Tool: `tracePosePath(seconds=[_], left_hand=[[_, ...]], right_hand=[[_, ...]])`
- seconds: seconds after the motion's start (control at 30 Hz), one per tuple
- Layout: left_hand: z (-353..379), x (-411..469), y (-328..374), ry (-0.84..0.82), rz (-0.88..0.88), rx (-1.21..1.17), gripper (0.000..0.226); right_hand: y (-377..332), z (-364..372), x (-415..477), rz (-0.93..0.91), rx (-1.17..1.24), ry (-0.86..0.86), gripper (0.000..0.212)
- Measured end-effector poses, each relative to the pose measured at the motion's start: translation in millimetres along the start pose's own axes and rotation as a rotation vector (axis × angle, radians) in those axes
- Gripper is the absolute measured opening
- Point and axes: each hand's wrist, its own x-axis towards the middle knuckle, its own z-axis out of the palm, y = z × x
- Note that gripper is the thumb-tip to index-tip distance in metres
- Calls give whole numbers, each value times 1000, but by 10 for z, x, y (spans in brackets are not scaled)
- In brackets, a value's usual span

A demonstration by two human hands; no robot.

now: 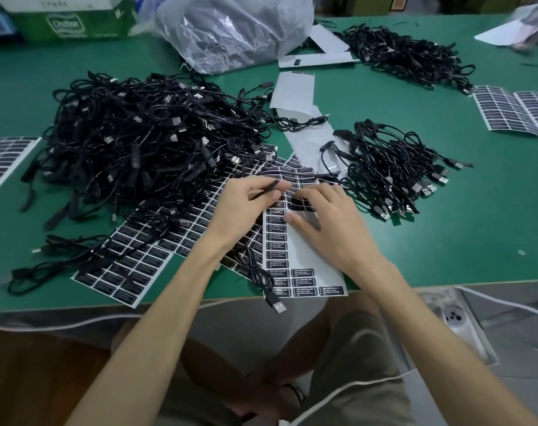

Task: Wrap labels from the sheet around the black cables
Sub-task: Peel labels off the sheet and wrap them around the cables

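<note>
Pinching with the left hand (246,201), a person holds a cable (272,186) above the sheet (304,259); the right hand (332,222) lays spread fingers (329,196) on it, flat to the counter (446,241). Peeling one label (303,206) by a corner should avoid creases.

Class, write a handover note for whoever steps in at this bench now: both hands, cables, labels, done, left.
Left hand pinches one black cable above the label sheet.
Right hand rests flat on that sheet, fingers at a label.
Done: sheet partly stripped; smaller cable pile looks sorted, probably labelled.
Left: label the held cable, then the big pile.
</note>
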Motion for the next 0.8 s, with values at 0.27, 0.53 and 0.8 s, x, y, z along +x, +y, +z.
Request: tracePosePath(seconds=[0.27,0.53,0.8], left_hand=[[-19,-7,-10,-15,24,-85,27],[-39,-19,-33,-97,30,-121,32],[-44,-14,-50,-106,22,-163,34]], right_hand=[[-24,-1,-17,-74,58,47,43],[-45,-17,-33,-24,164,47,45],[-17,-19,-12,61,311,52,36]])
